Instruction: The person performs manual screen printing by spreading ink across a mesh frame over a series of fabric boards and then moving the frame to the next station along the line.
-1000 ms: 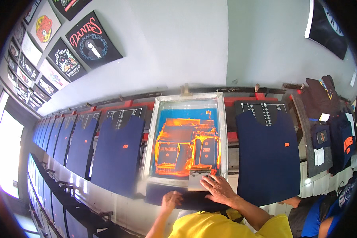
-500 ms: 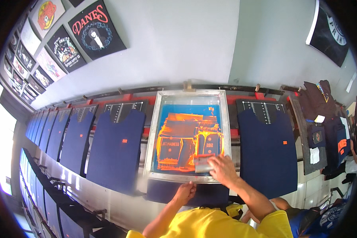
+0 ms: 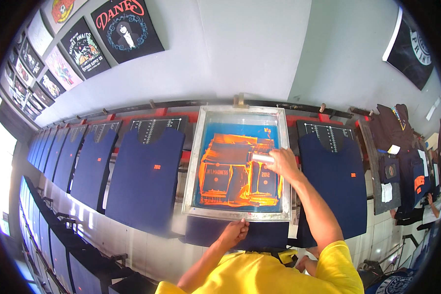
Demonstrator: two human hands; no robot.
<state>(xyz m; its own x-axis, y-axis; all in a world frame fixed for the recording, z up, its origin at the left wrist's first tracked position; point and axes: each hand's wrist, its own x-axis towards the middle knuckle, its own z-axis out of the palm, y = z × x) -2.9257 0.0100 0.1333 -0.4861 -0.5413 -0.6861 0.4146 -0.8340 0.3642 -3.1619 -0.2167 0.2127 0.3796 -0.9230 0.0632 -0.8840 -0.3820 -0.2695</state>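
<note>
A silk-screen frame with a pale rim and blue mesh lies over a dark navy shirt, whose lower part shows below it. Thick orange ink is smeared across the mesh around two stencilled patches. My right hand grips a small pale squeegee above the right-hand patch, in the middle of the mesh's height. At the frame's near edge, my left hand is closed, with its thumb and fingers on the rim.
Navy shirts on boards stretch in a row to the left, each with a small orange print. Another navy shirt lies to the right. Folded dark garments rest at far right, where another person's hand shows. A rail runs behind.
My right hand and the squeegee have moved away from me, from the near end of the mesh to its middle. My left hand stays at the frame's near edge.
</note>
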